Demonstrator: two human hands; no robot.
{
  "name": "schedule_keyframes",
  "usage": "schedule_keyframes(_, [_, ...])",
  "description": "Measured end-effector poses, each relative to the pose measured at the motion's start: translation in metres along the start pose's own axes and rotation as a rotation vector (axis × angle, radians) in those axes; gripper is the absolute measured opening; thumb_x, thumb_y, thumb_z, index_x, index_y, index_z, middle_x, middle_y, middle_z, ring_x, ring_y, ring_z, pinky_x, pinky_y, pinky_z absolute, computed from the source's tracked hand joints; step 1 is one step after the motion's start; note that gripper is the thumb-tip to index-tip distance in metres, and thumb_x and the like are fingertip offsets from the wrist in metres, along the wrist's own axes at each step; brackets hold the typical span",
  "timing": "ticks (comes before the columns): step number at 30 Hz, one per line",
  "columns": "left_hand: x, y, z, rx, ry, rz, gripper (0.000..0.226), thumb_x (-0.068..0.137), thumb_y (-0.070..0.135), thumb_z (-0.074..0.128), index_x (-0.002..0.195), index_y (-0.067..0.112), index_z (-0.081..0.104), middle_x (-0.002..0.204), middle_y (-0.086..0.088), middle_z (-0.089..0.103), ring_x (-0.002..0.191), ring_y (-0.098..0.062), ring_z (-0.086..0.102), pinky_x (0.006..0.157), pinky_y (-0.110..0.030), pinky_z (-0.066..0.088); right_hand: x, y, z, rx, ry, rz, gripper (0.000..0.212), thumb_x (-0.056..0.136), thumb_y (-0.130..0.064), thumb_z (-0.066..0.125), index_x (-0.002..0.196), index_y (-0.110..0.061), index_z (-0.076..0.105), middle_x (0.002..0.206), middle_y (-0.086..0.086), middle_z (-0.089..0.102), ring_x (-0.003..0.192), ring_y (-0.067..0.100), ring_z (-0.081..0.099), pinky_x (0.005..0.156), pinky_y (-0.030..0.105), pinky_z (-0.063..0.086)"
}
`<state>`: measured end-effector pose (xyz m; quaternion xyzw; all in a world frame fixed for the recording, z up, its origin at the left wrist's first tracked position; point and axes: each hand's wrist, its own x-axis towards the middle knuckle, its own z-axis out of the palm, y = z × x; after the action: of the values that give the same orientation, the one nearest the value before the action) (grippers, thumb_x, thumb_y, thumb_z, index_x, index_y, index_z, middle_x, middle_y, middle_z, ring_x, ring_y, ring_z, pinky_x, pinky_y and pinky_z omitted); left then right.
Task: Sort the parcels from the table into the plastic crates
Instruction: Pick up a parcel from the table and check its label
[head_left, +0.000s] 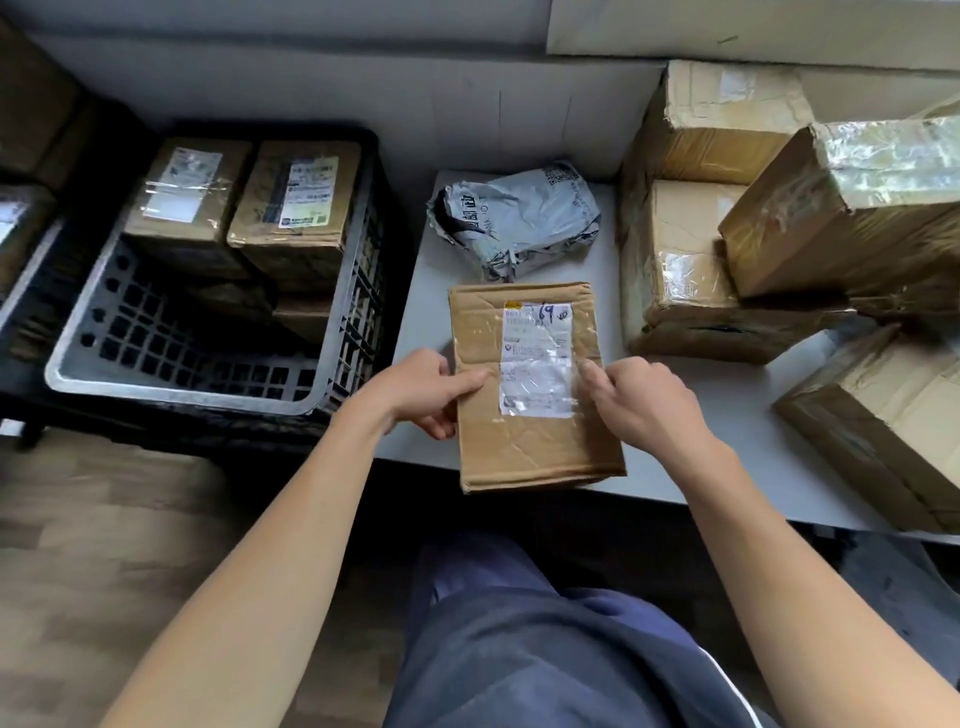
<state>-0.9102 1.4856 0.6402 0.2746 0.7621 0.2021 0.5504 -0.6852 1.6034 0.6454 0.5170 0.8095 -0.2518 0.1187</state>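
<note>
A flat brown cardboard parcel (535, 441) with a white label lies at the white table's (727, 431) near edge, overhanging it slightly. My left hand (421, 389) grips its left edge, thumb on top. My right hand (644, 400) sits over its right edge with curled fingers, the index finger touching the top by the label. A grey plastic mailer bag (524, 218) lies just behind the parcel. The black plastic crate (208, 379) stands left of the table and holds two labelled boxes (182, 197) (296, 208) stacked on others at its far end.
Several taped cardboard boxes (696, 280) are piled on the right of the table, another (893, 421) at the near right. A second crate with a parcel (15, 228) shows at the far left. Wooden floor lies below, with my legs (545, 639) under the table edge.
</note>
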Motion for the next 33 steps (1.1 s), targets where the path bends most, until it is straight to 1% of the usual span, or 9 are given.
schedule_keyframes(2, [-0.001,-0.005,0.0,0.049,-0.028,-0.022,0.045,0.1,0.048,0.064,0.102,0.004,0.066,0.086,-0.011,0.077,0.074,-0.025,0.076,0.065,-0.03,0.063,0.001,0.002,0.002,0.03,-0.031,0.025,0.062,0.107,-0.061,0.03,0.073,-0.015,0.054,0.095,0.016,0.066,0.094,0.041,0.06,0.075,0.042,0.04])
schedule_keyframes(5, [0.016,-0.004,-0.008,0.105,0.115,0.007,0.05,0.089,0.058,0.073,0.108,0.013,0.062,0.106,-0.005,0.073,0.094,-0.022,0.072,0.081,-0.035,0.059,0.011,-0.001,0.002,0.078,-0.011,0.064,0.062,0.105,-0.066,0.029,0.079,-0.017,0.058,0.098,0.013,0.066,0.092,0.037,0.056,0.077,0.042,0.04])
schedule_keyframes(8, [0.031,0.009,-0.005,-0.051,0.317,0.072,0.089,0.079,0.072,0.07,0.144,0.017,0.043,0.137,-0.003,0.059,0.121,-0.023,0.062,0.106,-0.047,0.051,0.03,-0.006,0.003,0.371,0.057,0.023,0.05,0.104,-0.06,0.041,0.126,-0.019,0.058,0.121,0.007,0.066,0.109,0.031,0.06,0.093,0.044,0.048])
schedule_keyframes(10, [0.042,0.019,0.006,-0.25,0.383,0.128,0.081,0.093,0.065,0.06,0.153,0.018,0.034,0.142,0.003,0.05,0.128,-0.017,0.053,0.111,-0.038,0.043,0.042,-0.01,0.002,0.669,0.039,-0.022,0.06,0.105,-0.053,0.049,0.156,-0.023,0.038,0.135,-0.003,0.054,0.122,0.017,0.055,0.107,0.039,0.046])
schedule_keyframes(14, [0.057,0.025,0.027,-0.376,0.488,0.171,0.045,0.11,0.05,0.036,0.133,0.014,0.051,0.116,0.008,0.057,0.115,-0.016,0.055,0.093,-0.032,0.039,0.065,-0.019,0.008,0.889,0.033,-0.115,0.055,0.112,-0.034,0.043,0.164,-0.024,0.028,0.157,-0.005,0.04,0.137,-0.001,0.034,0.117,0.022,0.028])
schedule_keyframes(18, [0.066,0.015,0.029,-0.414,0.513,0.207,0.034,0.112,0.045,0.034,0.104,0.019,0.056,0.096,0.011,0.055,0.086,0.0,0.051,0.078,-0.024,0.042,0.079,-0.018,0.023,0.844,0.13,-0.157,0.039,0.114,-0.023,0.037,0.151,-0.015,0.047,0.144,0.0,0.056,0.12,-0.007,0.049,0.098,0.0,0.032])
schedule_keyframes(22, [0.069,0.015,0.029,-0.342,0.566,0.24,0.043,0.112,0.043,0.036,0.101,0.006,0.056,0.087,0.007,0.055,0.079,-0.007,0.05,0.076,-0.024,0.042,0.084,-0.016,0.029,0.825,0.178,-0.154,0.034,0.114,-0.019,0.036,0.143,-0.011,0.051,0.121,-0.01,0.059,0.101,-0.028,0.05,0.091,-0.001,0.034])
schedule_keyframes(27, [0.071,0.017,0.033,-0.359,0.631,0.286,0.036,0.112,0.035,0.04,0.079,0.02,0.041,0.072,0.011,0.041,0.063,-0.002,0.039,0.063,-0.022,0.035,0.087,-0.012,0.032,0.837,0.181,-0.144,0.035,0.114,-0.021,0.037,0.145,-0.014,0.052,0.125,-0.012,0.059,0.107,-0.024,0.05,0.095,0.002,0.035])
schedule_keyframes(33, [0.074,0.016,0.034,-0.418,0.645,0.322,0.035,0.112,0.027,0.044,0.077,0.024,0.042,0.063,0.021,0.041,0.063,0.001,0.037,0.063,-0.013,0.034,0.089,-0.009,0.033,0.844,0.184,-0.166,0.033,0.114,-0.021,0.037,0.144,-0.018,0.052,0.126,-0.02,0.057,0.11,-0.023,0.049,0.096,0.002,0.033])
